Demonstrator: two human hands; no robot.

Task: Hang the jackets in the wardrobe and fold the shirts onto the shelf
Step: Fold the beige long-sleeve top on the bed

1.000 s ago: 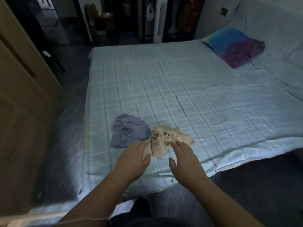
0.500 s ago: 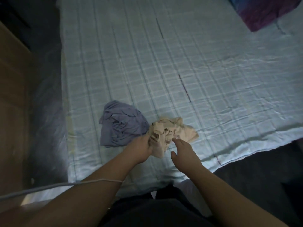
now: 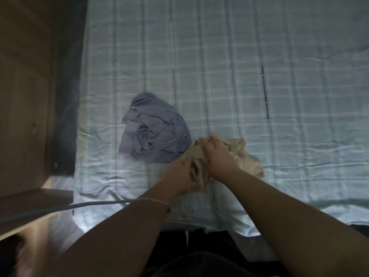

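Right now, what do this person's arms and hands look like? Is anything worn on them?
Both forearms are bare, with no sleeves in view. The left hand and right hand wear no gloves; rings cannot be made out. A thin pale cable runs from the picture's edge to the left forearm, where it crosses like a band. Dark clothes show below.
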